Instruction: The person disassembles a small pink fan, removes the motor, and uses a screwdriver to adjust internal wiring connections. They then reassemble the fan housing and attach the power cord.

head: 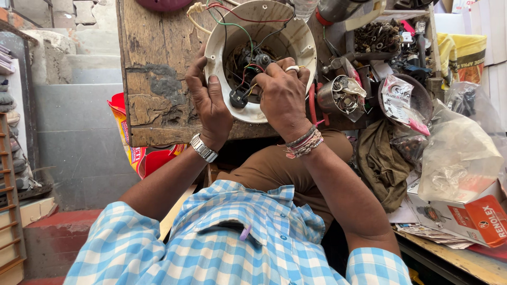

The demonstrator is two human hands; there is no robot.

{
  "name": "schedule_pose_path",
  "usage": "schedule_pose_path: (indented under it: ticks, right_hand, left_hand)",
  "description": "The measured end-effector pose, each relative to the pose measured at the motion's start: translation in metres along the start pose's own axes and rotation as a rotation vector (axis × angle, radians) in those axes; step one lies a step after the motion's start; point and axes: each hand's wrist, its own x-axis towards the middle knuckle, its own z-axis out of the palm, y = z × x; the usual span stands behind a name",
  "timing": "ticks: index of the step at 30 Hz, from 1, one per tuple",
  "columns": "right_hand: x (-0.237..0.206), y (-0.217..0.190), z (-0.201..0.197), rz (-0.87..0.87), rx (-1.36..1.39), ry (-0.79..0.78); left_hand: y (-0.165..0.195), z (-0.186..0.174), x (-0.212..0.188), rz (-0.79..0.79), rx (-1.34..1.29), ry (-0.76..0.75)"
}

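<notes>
A blue-and-white checked shirt fills the bottom of the frame, nearest the lens. At lower right lies a cardboard box with an orange-red label panel, and above it a crumpled clear plastic bag. At left centre, under the table edge, a red and yellow printed sack hangs. At upper centre a round cream plastic housing rests on the worn, cracked wooden bench, open side up, holding coloured wires and a black switch part. The left hand curls its fingers over the housing's left rim, gripping it. The right hand, ringed, has its fingers bent closed on the wiring inside. To the right, a small metal cup holds wire scraps, and a dark bowl holds a white printed packet.
</notes>
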Motion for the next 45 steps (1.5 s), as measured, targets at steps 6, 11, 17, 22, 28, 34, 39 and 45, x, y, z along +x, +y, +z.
schedule_pose_path:
  ticks: [6, 11, 17, 22, 28, 34, 39, 45]
  right_hand:
    - [0.000, 0.003, 0.000, -0.007, 0.047, -0.089]
    - [0.005, -0.002, -0.026, -0.058, 0.054, -0.089]
    - [0.003, -0.014, -0.044, -0.361, -0.139, 0.045]
    - [0.016, 0.001, -0.035, -0.385, -0.045, -0.031]
    - [0.012, 0.004, -0.032, -0.201, 0.135, -0.032]
    - [0.010, -0.006, -0.024, -0.135, 0.177, 0.007]
    - [0.010, -0.010, -0.024, -0.099, 0.205, -0.003]
    - [0.010, -0.011, -0.024, -0.115, 0.153, -0.030]
  left_hand:
    - [0.001, -0.002, -0.006, -0.008, 0.034, 0.014]
    - [-0.003, 0.000, 0.001, -0.033, -0.040, 0.002]
    - [-0.003, -0.003, 0.003, 0.015, -0.015, -0.028]
    - [0.000, -0.003, 0.003, -0.012, -0.036, -0.031]
    - [0.000, -0.003, 0.002, -0.028, 0.018, -0.028]
    - [-0.002, -0.003, 0.002, -0.050, -0.014, -0.023]
    - [-0.003, -0.004, 0.002, -0.021, 0.028, -0.027]
    - [-0.004, -0.004, 0.001, 0.002, -0.015, -0.029]
